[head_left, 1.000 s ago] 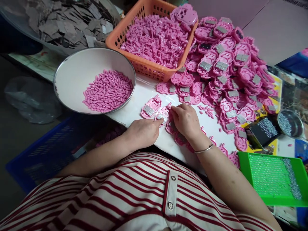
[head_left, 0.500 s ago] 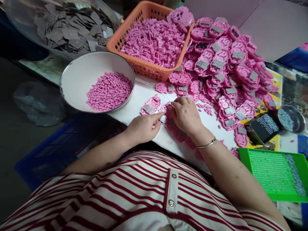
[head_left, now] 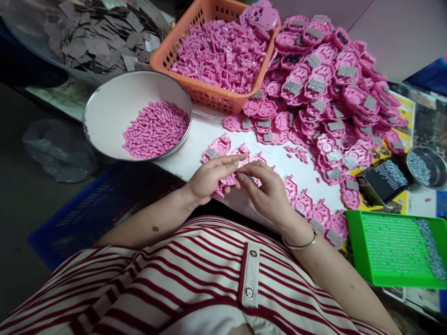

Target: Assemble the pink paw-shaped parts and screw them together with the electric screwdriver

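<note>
My left hand (head_left: 212,177) is half cupped around small pink pieces (head_left: 227,180), near the table's front edge. My right hand (head_left: 268,190) meets it from the right, thumb and fingertips pinched at the left fingers; whatever lies in the pinch is too small to make out. A pink casing with a grey plate (head_left: 217,148) lies just beyond the left hand. More pink casings (head_left: 303,204) run in a slanting row along the front edge, partly hidden by the right hand. A few loose pink pieces (head_left: 296,153) lie farther back.
A white bowl (head_left: 104,111) of pink pieces stands left, an orange basket (head_left: 209,97) of pink parts behind. Casings are heaped (head_left: 324,88) at the back right. A green tray (head_left: 391,251), a black tray (head_left: 386,181) and a metal bowl (head_left: 424,167) are right.
My left hand has turned from pointing at a casing to cupping pink pieces. My right hand has drawn back off the casings toward me, uncovering more of the row, and now pinches at the left hand.
</note>
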{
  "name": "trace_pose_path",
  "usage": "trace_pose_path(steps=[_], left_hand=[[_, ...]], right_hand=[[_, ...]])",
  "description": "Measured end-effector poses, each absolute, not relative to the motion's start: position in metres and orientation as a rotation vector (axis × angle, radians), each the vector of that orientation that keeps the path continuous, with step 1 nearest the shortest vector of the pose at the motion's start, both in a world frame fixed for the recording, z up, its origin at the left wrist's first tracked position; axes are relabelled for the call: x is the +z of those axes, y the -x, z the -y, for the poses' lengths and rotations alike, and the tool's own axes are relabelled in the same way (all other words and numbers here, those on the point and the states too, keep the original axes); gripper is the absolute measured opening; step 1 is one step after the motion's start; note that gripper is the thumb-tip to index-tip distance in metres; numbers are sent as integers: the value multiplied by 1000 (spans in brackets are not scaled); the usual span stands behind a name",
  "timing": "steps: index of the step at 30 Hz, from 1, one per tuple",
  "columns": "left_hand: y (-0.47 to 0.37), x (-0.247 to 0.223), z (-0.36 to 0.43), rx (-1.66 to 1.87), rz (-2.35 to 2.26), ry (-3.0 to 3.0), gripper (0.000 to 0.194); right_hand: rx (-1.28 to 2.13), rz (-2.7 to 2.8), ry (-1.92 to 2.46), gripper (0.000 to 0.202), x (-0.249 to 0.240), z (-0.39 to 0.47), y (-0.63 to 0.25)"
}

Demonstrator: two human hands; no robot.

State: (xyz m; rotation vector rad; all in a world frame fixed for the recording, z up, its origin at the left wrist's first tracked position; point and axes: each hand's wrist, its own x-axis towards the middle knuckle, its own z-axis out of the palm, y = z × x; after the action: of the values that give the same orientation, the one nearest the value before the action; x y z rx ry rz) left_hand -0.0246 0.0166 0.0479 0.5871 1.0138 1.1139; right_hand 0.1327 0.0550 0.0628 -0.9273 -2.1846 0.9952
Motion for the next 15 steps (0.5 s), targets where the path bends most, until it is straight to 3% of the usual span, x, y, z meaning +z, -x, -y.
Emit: trace_pose_path(steps=[4,7,10,15], left_hand=[[17,46,-18,1256,-1033,-606,32],[13,47,-18,1199,-1043,-611,37],[12,47,-17,1146,-1026,-641,41],[9,42,-12,1152,-1053,-810,32]], right_hand=[[803,2248,869,33,63,-46,-137],[751,2283,890,29,60,-41,-140],[912,2129,987,27,59,-41,-143],[1314,1797,1194,39,64,-49,-153]])
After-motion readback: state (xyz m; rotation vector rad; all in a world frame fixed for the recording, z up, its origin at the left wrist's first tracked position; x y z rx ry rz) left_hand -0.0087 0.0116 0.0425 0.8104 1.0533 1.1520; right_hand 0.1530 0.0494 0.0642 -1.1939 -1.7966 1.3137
